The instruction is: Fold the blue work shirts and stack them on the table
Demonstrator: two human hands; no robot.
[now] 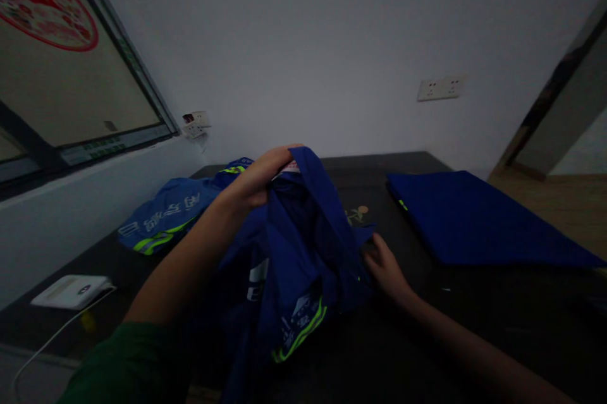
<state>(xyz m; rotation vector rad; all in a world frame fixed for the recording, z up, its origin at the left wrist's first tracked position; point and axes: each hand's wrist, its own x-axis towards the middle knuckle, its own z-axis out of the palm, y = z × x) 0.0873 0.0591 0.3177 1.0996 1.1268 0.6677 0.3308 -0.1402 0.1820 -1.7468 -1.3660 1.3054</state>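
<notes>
1. Centre: a dark-blue garment (pixel 303 233), its collar clamped in the left hand (pixel 265 176), an edge pinched by the right hand (pixel 386 268).
2. Crumpled clothing (pixel 165 205) lay at nine o'clock, a white device (pixel 69 291) at eight, flat blue cloth (pixel 474 220) at three.
3. A dark table (pixel 412 328) met a pale wall (pixel 313 56).

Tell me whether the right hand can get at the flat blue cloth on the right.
Probably yes: the right hand is the nearer one and nothing visible blocks it, though it would likely need to release the blue garment before taking the flat blue cloth.
</notes>
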